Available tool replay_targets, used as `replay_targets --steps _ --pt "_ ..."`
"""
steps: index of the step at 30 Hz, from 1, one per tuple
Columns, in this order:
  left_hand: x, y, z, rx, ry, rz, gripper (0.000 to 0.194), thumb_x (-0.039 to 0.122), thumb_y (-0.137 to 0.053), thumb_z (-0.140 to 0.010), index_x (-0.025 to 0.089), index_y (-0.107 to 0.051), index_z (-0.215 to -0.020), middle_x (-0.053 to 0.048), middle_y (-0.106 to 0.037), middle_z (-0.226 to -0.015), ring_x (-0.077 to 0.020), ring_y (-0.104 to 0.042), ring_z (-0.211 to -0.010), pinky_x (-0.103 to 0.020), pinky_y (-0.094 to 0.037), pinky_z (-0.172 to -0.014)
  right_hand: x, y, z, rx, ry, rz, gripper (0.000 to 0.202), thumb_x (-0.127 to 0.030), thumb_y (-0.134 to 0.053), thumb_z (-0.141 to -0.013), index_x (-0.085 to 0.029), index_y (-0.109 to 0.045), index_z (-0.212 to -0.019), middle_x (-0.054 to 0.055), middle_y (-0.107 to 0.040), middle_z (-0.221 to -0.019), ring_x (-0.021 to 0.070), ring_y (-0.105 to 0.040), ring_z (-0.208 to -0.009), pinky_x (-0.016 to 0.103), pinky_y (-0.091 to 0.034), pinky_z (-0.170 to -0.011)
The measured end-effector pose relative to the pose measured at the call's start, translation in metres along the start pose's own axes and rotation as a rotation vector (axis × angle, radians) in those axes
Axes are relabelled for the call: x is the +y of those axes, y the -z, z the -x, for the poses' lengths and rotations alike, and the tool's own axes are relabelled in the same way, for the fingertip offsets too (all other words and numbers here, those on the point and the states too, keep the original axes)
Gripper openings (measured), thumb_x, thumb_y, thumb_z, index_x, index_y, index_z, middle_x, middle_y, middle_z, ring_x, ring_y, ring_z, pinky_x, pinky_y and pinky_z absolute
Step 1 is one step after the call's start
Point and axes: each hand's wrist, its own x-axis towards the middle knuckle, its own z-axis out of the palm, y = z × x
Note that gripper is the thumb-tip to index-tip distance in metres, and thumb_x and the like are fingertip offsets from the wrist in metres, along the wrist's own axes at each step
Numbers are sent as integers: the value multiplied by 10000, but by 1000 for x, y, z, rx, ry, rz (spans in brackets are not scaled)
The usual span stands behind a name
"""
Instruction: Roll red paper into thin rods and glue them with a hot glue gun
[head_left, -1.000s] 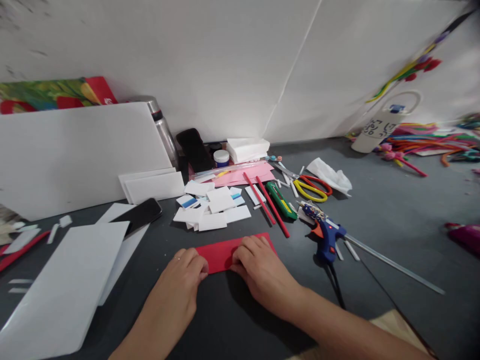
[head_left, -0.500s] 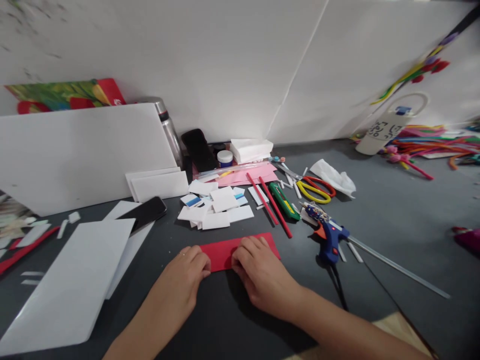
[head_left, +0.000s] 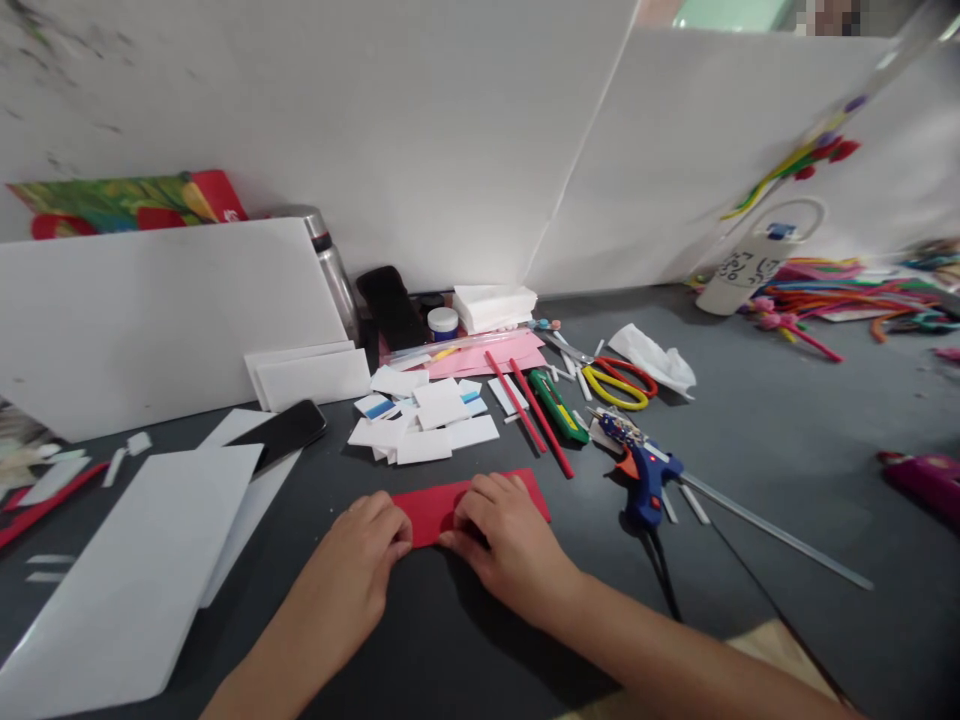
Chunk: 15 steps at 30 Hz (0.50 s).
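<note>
The red paper (head_left: 431, 515) is on the desk (head_left: 787, 450), just in front of a pile of white bits (head_left: 442, 403). The left hand (head_left: 371, 535) grips its left end. The right hand (head_left: 506, 535) pinches its near edge, around the middle. If one hand pushes harder, the paper could bend crooked. The glue gun (head_left: 651, 480) has a little red light on, so it may be hot. If the right arm (head_left: 645, 640) bumps its cord (head_left: 664, 575), the gun could slide. I count one red paper, one glue gun, two red sticks (head_left: 516, 401), one green cutter (head_left: 557, 405) and one pair of scissors (head_left: 596, 360). The white bits overlap too much to count.
</note>
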Motion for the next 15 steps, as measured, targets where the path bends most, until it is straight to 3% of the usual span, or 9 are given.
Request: replay_targets --steps 9,15 --pt "-7 -6 -2 1 18 0 255 212 -349 -960 208 -541 -792 -65 -578 -889 -241 -517 -851 -385 -369 -771 -7 -6 -5 50 -70 75 337 -484 -728 -828 -186 -604 -732 11 -617 -825 189 -527 -808 319 -323 -720" --pt "-7 -3 -2 -13 32 19 243 229 -367 -960 210 -555 -807 -61 -589 -902 -240 -527 -872 -383 -369 -786 -5 -11 -3 106 -82 1 349 -486 -736 -820 -189 -593 -706 -1 -612 -797 177 -516 -792 312 -318 -722"
